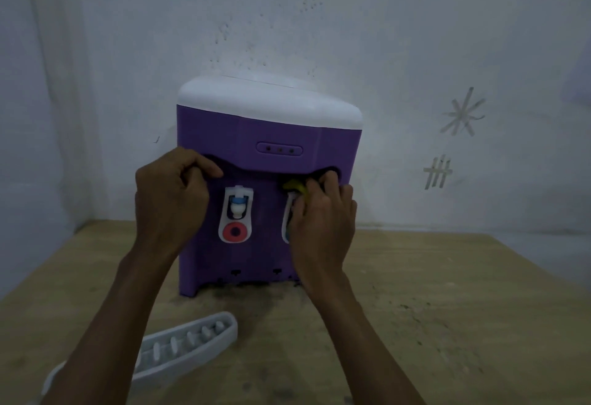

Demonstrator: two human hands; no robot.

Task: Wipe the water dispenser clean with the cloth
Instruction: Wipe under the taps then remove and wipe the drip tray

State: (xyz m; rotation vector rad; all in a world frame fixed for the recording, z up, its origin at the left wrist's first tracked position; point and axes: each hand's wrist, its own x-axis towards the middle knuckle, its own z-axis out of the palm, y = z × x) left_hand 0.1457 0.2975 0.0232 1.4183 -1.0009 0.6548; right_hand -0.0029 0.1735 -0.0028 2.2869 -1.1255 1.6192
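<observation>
white tray (179, 350) lies on the counter (415, 308), left hand (169, 200) grips the purple dispenser (268, 136), right hand (323, 216) pinches a yellow cloth (295, 187) against it.

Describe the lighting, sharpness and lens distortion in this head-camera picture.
Head view: dim, bluish light, no glare; the purple water dispenser with white lid looks soft; the yellow cloth in the right hand is smeared; the wooden table's edges bow from the wide lens; the left hand is fairly sharp.
</observation>
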